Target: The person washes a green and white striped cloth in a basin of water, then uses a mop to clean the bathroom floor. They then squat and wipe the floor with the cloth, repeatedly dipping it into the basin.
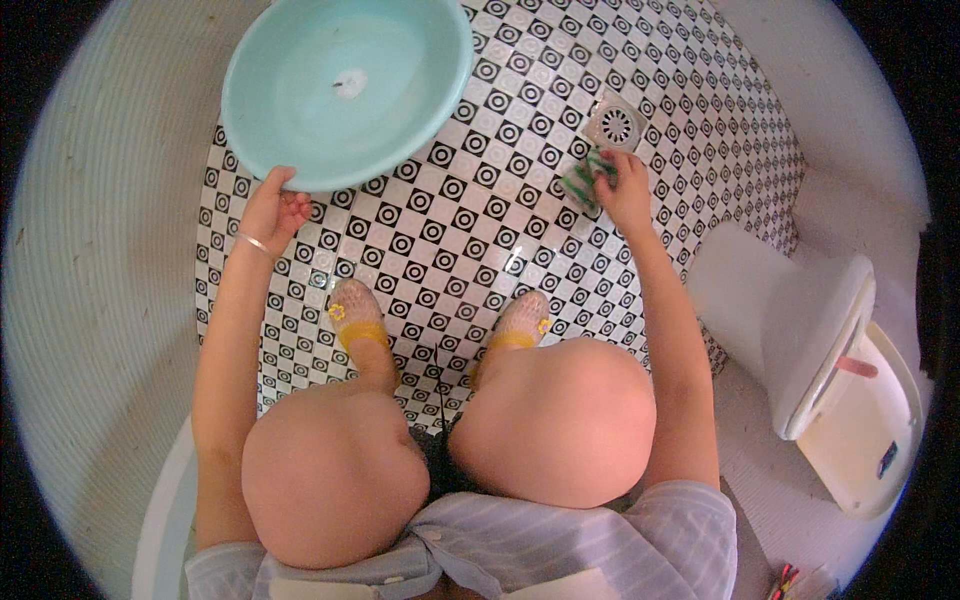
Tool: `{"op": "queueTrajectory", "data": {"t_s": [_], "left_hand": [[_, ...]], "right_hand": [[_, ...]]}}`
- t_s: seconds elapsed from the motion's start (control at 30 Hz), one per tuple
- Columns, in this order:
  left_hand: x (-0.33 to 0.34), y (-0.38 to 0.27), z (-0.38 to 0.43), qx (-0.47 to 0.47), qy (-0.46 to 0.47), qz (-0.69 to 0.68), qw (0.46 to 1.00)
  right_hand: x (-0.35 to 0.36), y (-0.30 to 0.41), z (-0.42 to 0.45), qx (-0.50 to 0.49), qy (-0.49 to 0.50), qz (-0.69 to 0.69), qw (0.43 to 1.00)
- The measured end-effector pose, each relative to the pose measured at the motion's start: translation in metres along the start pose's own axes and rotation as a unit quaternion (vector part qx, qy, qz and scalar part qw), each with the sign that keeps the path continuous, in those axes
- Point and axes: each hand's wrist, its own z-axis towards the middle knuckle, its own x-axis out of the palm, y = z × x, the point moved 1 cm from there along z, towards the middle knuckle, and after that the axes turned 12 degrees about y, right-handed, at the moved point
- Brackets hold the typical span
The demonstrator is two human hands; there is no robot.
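Note:
My left hand (274, 217) grips the near rim of a large light-blue plastic basin (315, 142), thumb over the edge and fingers curled below. The basin is tilted, with its inside facing me; a pale round mark (349, 84) shows at the middle of its bottom. At the right, my right hand (627, 187) pinches a green and whitish striped cloth or scrubber (581, 184), blurred and partly hidden by my fingers. It is low over the tiled floor (442, 247), just on the near side of a square metal floor drain (616, 124).
My feet, in clear shoes (356, 307) with yellow straps, stand between the hands. A white toilet-like fixture (810, 345) with a cream lid (862, 435) stands at the right. Ribbed pale walls (105, 225) curve around. A white curved rim (161, 502) shows lower left.

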Motion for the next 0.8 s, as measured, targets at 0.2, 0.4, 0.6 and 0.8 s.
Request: {"op": "queueTrajectory", "data": {"t_s": [0.2, 0.4, 0.6, 0.8], "left_hand": [[-0.004, -0.008, 0.0, -0.011, -0.001, -0.069, 0.998], [0.003, -0.022, -0.003, 0.006, -0.032, -0.069, 0.997], [-0.009, -0.028, -0.006, 0.015, -0.029, -0.074, 0.997], [-0.022, -0.032, -0.012, 0.018, -0.016, -0.088, 0.996]], "right_hand": [[0.031, 0.051, -0.025, 0.033, -0.041, -0.053, 0.997], [0.048, 0.083, 0.05, -0.015, -0.126, 0.04, 0.991], [0.049, 0.155, 0.115, -0.081, -0.024, 0.118, 0.989], [0.055, 0.184, 0.074, -0.204, 0.097, -0.068, 0.972]]}}
